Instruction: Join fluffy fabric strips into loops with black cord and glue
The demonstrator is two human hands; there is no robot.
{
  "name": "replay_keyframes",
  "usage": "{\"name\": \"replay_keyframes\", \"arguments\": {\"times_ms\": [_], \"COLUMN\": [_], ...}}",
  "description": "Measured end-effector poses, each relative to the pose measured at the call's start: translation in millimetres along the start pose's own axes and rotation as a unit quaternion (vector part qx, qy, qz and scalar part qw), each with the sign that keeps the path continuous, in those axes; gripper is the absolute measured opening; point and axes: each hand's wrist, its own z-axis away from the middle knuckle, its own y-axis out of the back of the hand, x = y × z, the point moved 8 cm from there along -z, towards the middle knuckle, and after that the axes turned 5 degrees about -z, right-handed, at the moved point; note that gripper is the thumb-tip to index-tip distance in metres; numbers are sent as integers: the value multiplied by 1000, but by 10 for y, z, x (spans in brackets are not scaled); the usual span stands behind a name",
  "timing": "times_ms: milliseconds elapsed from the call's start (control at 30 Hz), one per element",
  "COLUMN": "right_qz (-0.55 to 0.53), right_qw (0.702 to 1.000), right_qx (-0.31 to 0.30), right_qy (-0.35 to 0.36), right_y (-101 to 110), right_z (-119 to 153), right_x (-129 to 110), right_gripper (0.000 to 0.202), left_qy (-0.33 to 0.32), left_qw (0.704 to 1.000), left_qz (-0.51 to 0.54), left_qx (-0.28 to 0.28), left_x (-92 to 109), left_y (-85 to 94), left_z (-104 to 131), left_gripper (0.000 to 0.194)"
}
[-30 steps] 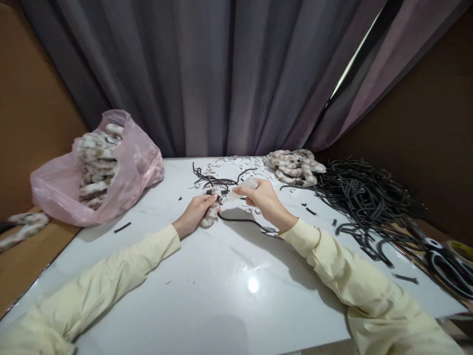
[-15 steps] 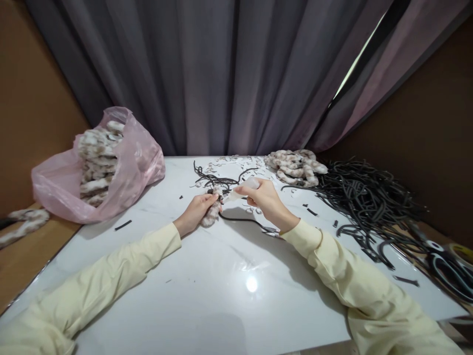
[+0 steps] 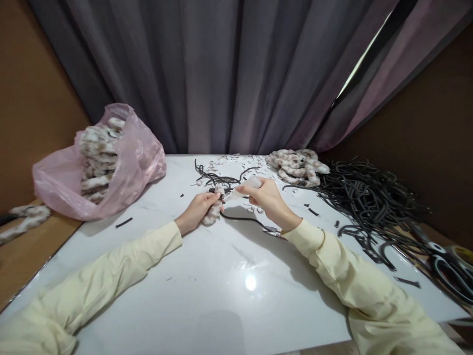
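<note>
Grey-purple curtain (image 3: 210,74) is hanging across the back of the room, w/ a thin slit of light showing twd the R; brown panels (image 3: 33,98) are closing off both sides. White marble-look desk (image 3: 185,305) is filling most of the lower view, its glossy top reflecting a bright spot.

Heap of black cords (image 3: 369,192) is sprawling over the far R. Pink plastic bag (image 3: 144,158) is sitting far L, holding mottled fur loops (image 3: 98,153); another fur-loop bunch (image 3: 295,167) is lying beside the heap. Scissors (image 3: 451,273) are resting nr the R edge.

L hand (image 3: 195,212) is pinching a mottled fur piece (image 3: 211,216) mid-desk, just this side of a small cord bundle (image 3: 218,178). R hand (image 3: 268,197) is clasping a whitish squeeze bottle (image 3: 251,182), nozzle pointing at the fur piece's upper end; can't tell if touching. Step in hand: prob. dispensing something, maybe glue, there. Next move is prob. calling for a steady pinch & gentle squeeze, nozzle kept on the spot.

Thin black cord (image 3: 240,218) is trailing from beside the fur piece twd a metal-tipped tool (image 3: 271,230), type unclear. Cord offcuts (image 3: 123,223) & tiny pale bits (image 3: 236,159) are littering the top.
</note>
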Motion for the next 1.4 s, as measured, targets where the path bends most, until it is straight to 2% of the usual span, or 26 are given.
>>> {"name": "replay_keyframes", "arguments": {"times_ms": [267,1400], "right_qz": [-21,24], "right_qw": [1000,1000], "right_qx": [-2,8], "right_qy": [-4,6], "right_y": [-10,11], "right_z": [-3,-10], "right_x": [23,4], "right_gripper": [24,21], "left_qy": [0,4], "left_qw": [1000,1000], "left_qz": [-5,3], "left_qx": [0,-10], "left_x": [14,20], "left_y": [-8,-27], "left_z": [8,18], "left_gripper": [40,39]}}
